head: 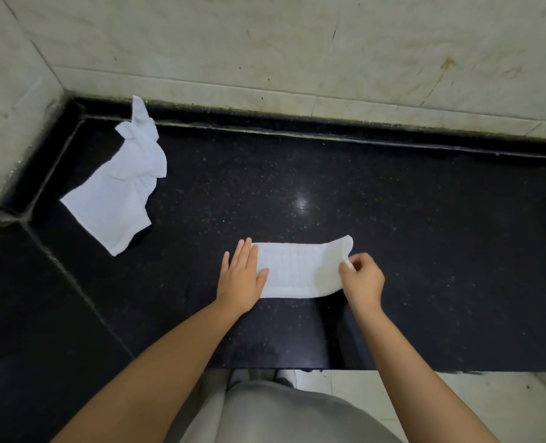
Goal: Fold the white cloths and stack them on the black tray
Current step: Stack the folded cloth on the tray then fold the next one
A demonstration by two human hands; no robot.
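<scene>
— How was the left hand [243, 276] held?
— It was laid flat, palm down, fingers extended toward the far side.
— And the right hand [361, 279]?
— It was curled, thumb and fingertips pinched together. Both bare forearms were stretched forward.

White waffle-checked cloth [297, 270] on black, pale-speckled counter [393, 219].

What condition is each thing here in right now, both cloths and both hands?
Cloth strip: folded into a long band, flat on the black counter, its right end lifted.
Crumpled cloth: unfolded, bunched, lying near the counter's left corner.
Left hand: open, palm flat, pressing the strip's left end.
Right hand: pinching the strip's right end.
</scene>
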